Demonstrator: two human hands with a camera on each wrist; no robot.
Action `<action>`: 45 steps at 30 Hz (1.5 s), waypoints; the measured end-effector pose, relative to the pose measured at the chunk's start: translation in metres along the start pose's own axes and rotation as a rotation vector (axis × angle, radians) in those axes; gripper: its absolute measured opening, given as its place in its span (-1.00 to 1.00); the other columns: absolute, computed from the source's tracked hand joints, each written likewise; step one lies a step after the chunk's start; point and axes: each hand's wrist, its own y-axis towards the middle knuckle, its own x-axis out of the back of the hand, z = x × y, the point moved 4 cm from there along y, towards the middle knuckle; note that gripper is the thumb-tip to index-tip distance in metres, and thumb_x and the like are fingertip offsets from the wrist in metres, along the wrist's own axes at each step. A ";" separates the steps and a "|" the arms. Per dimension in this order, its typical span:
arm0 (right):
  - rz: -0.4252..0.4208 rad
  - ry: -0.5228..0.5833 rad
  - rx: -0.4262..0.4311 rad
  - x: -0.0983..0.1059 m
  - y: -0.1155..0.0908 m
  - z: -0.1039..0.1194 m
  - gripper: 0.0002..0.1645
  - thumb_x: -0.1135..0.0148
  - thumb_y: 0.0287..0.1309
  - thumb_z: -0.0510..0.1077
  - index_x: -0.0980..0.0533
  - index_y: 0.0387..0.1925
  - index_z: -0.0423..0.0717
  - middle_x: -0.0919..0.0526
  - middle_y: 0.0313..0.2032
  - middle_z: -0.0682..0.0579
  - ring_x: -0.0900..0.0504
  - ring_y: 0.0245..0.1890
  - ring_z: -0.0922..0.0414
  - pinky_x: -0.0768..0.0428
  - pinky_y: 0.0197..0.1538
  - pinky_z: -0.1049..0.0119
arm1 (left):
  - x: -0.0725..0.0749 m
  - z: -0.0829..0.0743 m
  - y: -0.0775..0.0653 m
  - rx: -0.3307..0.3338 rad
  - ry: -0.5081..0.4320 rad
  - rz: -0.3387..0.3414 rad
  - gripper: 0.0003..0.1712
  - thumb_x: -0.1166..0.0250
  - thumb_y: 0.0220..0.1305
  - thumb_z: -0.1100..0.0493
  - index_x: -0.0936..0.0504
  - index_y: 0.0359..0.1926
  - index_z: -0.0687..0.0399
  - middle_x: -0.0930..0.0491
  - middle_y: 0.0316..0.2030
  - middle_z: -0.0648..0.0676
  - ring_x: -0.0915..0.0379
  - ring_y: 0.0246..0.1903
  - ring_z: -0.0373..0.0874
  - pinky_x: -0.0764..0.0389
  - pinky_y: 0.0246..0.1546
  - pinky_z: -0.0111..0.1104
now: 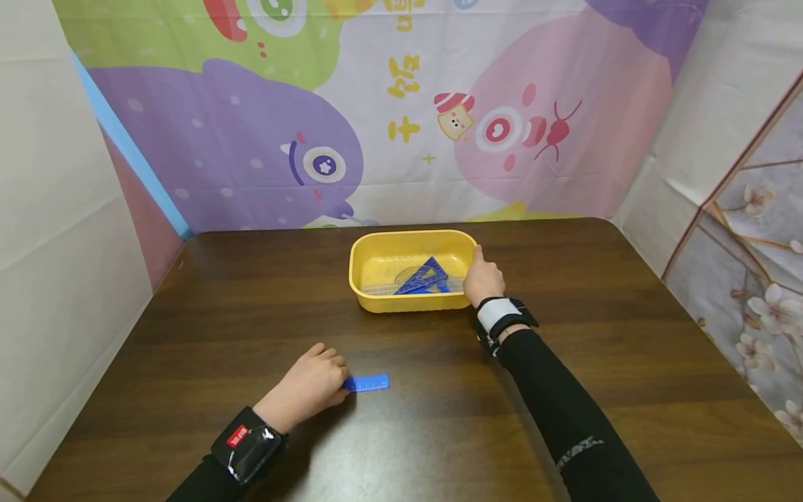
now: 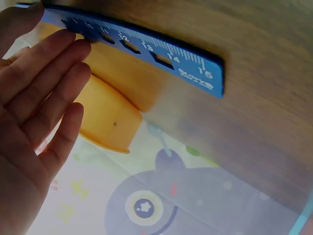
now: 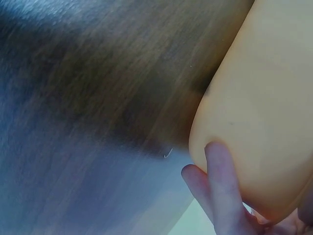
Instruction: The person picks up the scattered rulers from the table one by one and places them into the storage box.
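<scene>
My left hand [image 1: 311, 382] pinches a blue ruler [image 1: 370, 383] by one end, low over the front half of the table. In the left wrist view the ruler [image 2: 161, 51] reaches out past the fingertips, its scale numbers running up to 15. At the back of the table stands a yellow plastic basket [image 1: 414, 302], and my right hand [image 1: 485, 277] grips its right end. Fingers [image 3: 222, 181] press against the outer wall in the right wrist view. Inside the basket lie a blue set square [image 1: 431, 274] and clear drawing tools, partly overlapping each other.
The brown wooden table [image 1: 251, 293] runs back to a cartoon-printed curtain [image 1: 263, 132] close behind the basket. White cloth [image 1: 63, 209] hangs along the left side, and a flower-patterned panel [image 1: 753, 279] borders the right.
</scene>
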 end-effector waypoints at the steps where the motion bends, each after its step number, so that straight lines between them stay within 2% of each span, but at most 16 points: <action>1: 0.000 0.001 -0.001 0.000 0.000 0.000 -0.26 0.15 0.23 -0.31 0.12 0.40 -0.08 -0.59 -0.25 -0.32 -0.59 -0.42 -0.10 -0.55 -0.35 0.12 | 0.000 0.000 0.001 -0.004 0.006 -0.013 -0.74 -0.39 -0.22 0.02 -0.50 -0.72 0.01 -0.42 -0.68 -0.10 -0.33 -0.58 -0.16 -0.23 -0.46 -0.37; 8: 0.001 0.008 -0.003 -0.001 0.001 0.000 -0.25 0.15 0.22 -0.30 0.12 0.40 -0.07 -0.58 -0.19 -0.33 -0.60 -0.35 -0.14 -0.57 -0.29 0.07 | 0.001 -0.002 0.002 -0.011 0.050 -0.078 -0.80 -0.28 -0.24 0.19 -0.44 -0.80 0.03 -0.38 -0.73 -0.08 -0.30 -0.63 -0.15 -0.22 -0.49 -0.36; 15: 0.003 0.015 0.006 -0.001 0.000 0.000 -0.26 0.16 0.23 -0.31 0.12 0.40 -0.09 -0.59 -0.22 -0.33 -0.59 -0.38 -0.12 -0.56 -0.31 0.09 | 0.000 -0.002 0.009 -0.067 0.220 -0.061 -0.79 -0.26 -0.13 0.25 -0.49 -0.78 0.02 -0.41 -0.72 -0.06 -0.31 -0.65 -0.17 -0.23 -0.45 -0.34; 21: 0.007 0.004 0.011 -0.001 0.001 0.000 -0.26 0.16 0.23 -0.30 0.12 0.40 -0.09 -0.58 -0.21 -0.34 -0.60 -0.37 -0.13 -0.56 -0.30 0.07 | 0.002 0.004 0.020 -0.061 0.200 -0.066 -0.81 -0.24 -0.11 0.24 -0.51 -0.76 0.04 -0.43 -0.71 -0.05 -0.35 -0.64 -0.15 -0.24 -0.45 -0.33; 28: -0.001 0.009 0.001 -0.001 0.001 -0.001 -0.28 0.18 0.24 -0.29 0.13 0.40 -0.08 -0.58 -0.19 -0.33 -0.60 -0.33 -0.14 -0.57 -0.25 0.05 | 0.024 0.019 0.047 -0.024 0.180 -0.108 -0.87 -0.20 -0.05 0.29 -0.51 -0.66 0.10 -0.46 -0.64 0.00 -0.39 -0.56 -0.10 -0.27 -0.44 -0.32; 33: -0.002 0.007 -0.001 -0.002 0.003 -0.001 -0.28 0.18 0.24 -0.29 0.12 0.40 -0.09 -0.57 -0.17 -0.34 -0.59 -0.29 -0.16 -0.57 -0.23 0.04 | 0.034 0.028 0.072 0.021 0.190 -0.098 -0.92 -0.21 0.01 0.24 -0.57 -0.55 0.14 -0.51 -0.57 0.02 -0.41 -0.52 -0.11 -0.30 -0.41 -0.34; 38: -0.001 0.008 -0.004 -0.003 0.004 -0.002 -0.27 0.16 0.24 -0.30 0.12 0.40 -0.08 -0.58 -0.21 -0.33 -0.59 -0.35 -0.14 -0.57 -0.28 0.06 | 0.034 0.033 0.095 0.053 0.197 -0.091 -0.92 -0.22 0.06 0.23 -0.60 -0.49 0.15 -0.52 -0.55 0.03 -0.42 -0.51 -0.11 -0.36 -0.40 -0.32; 45: -0.009 0.013 0.002 -0.004 0.006 -0.003 -0.27 0.17 0.23 -0.29 0.11 0.40 -0.08 -0.57 -0.17 -0.34 -0.59 -0.29 -0.16 -0.57 -0.23 0.03 | 0.026 0.035 0.118 0.047 0.253 -0.099 -0.89 -0.15 0.16 0.30 -0.61 -0.44 0.11 -0.54 -0.50 0.02 -0.45 -0.45 -0.11 -0.39 -0.37 -0.32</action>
